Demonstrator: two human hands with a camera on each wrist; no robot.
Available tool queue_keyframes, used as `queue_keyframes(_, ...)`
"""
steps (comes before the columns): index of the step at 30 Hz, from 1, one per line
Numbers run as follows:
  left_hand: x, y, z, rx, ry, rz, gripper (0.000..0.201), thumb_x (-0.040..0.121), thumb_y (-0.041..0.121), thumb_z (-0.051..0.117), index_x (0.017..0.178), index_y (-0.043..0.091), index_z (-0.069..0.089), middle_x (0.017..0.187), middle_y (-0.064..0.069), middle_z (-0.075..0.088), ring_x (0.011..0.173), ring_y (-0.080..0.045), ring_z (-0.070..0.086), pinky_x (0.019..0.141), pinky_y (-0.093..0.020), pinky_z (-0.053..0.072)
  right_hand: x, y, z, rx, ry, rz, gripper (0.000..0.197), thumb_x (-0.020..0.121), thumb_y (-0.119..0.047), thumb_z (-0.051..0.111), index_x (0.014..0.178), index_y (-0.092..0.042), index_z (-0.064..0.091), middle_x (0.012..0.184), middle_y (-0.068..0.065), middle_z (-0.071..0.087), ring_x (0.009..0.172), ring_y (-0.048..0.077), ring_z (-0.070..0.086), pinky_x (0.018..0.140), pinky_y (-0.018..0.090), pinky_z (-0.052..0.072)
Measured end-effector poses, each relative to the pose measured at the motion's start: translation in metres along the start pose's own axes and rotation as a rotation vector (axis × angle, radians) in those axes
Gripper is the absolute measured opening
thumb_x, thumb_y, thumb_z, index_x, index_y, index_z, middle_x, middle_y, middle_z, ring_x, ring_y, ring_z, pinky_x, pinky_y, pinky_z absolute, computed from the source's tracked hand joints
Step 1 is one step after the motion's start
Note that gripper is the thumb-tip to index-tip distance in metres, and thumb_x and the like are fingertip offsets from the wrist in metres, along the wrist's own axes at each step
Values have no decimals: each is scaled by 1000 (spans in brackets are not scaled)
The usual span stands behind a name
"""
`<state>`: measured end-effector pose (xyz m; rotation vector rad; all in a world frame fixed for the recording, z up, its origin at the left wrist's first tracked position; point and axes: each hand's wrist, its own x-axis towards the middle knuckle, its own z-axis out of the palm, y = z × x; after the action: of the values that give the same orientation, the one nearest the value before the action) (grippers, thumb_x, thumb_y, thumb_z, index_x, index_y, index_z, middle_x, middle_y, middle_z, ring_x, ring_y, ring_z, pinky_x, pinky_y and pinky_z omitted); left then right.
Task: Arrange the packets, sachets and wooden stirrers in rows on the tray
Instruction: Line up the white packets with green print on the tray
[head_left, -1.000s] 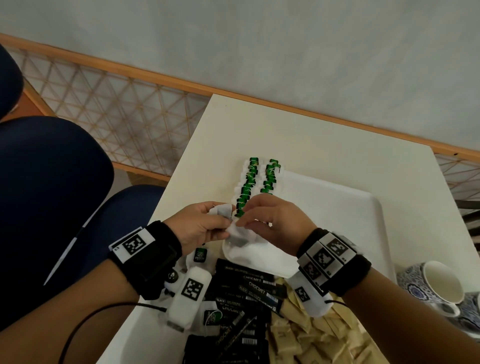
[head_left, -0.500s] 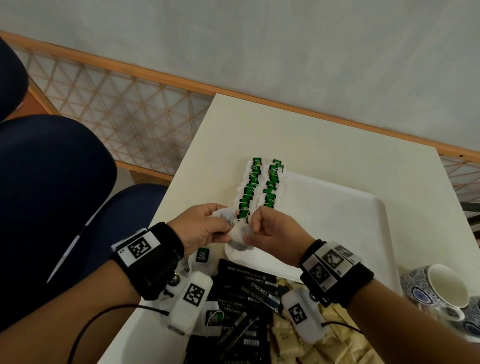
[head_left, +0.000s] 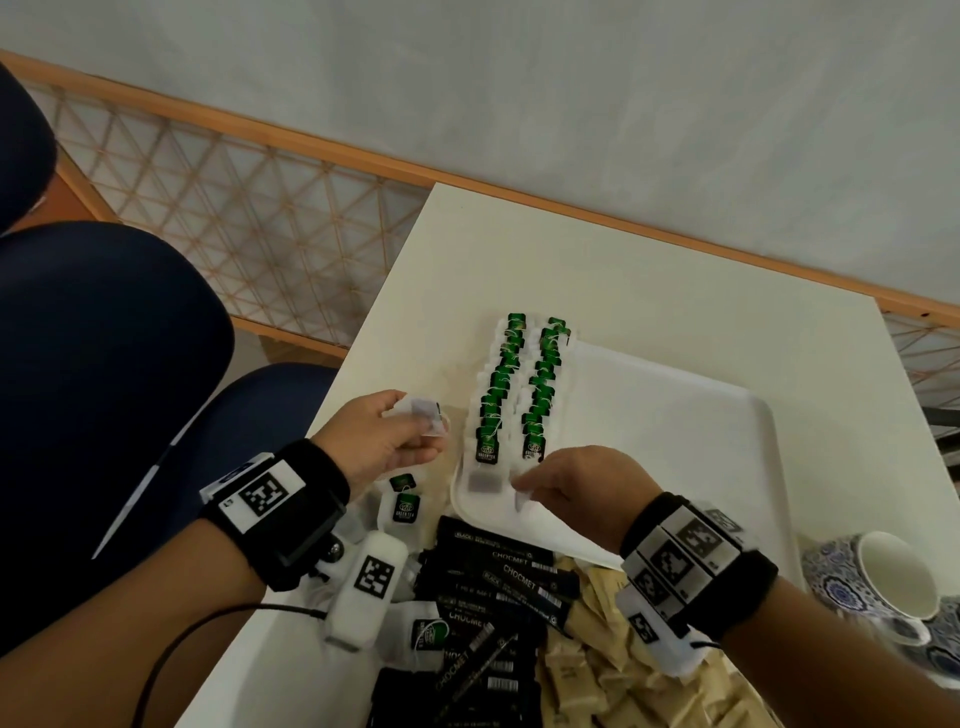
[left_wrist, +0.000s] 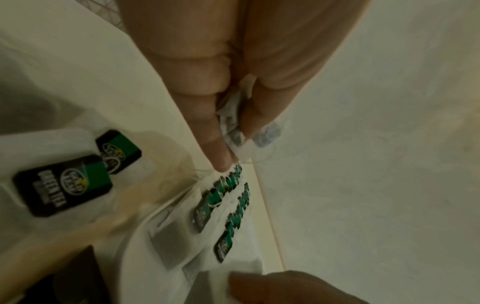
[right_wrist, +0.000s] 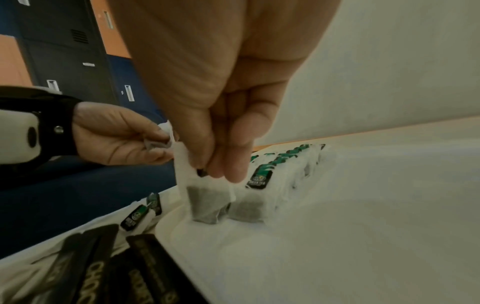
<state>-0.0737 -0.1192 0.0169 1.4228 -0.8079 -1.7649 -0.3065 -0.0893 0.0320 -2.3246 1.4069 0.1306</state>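
Two rows of green-tagged tea bags lie along the left side of the white tray. My right hand pinches one tea bag by its top. The bag hangs upright with its bottom touching the tray at the near end of the rows, beside a lying tea bag. My left hand is left of the tray over the table. It pinches a small bunch of tea bags between thumb and fingers, a string dangling below.
Black Chocmet sachets and brown paper packets are heaped at the tray's near edge. Loose tea bags lie under my left wrist. A blue patterned cup stands at the right, a dark blue chair left of the table.
The hands were together over one tea bag and have parted. The left hand drew back left with its bunch; the right hand carried one bag down to the tray's near end.
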Motion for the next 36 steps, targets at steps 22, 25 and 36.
queue_keyframes(22,1,-13,17,252,-37,-22,28,90,-7,43,82,9,65,65,-2,57,59,-14,47,63,-26,41,35,18,-6,197,162,94,31,91,-22,56,119,-35,60,100,-14,58,93,6,53,82,31,48)
queue_keyframes(25,-1,-12,26,213,-88,-75,39,88,-12,35,96,11,66,62,-1,59,52,-9,50,56,-20,44,32,8,-9,244,209,-103,50,85,-5,54,123,-39,58,112,-13,54,100,3,47,82,30,47)
queue_keyframes(36,-13,-10,31,292,-355,-127,31,81,-7,47,103,4,65,89,-24,64,72,-23,60,72,-28,54,25,-16,-19,334,121,-293,39,83,-22,71,120,-31,61,126,-9,53,109,2,49,80,2,33)
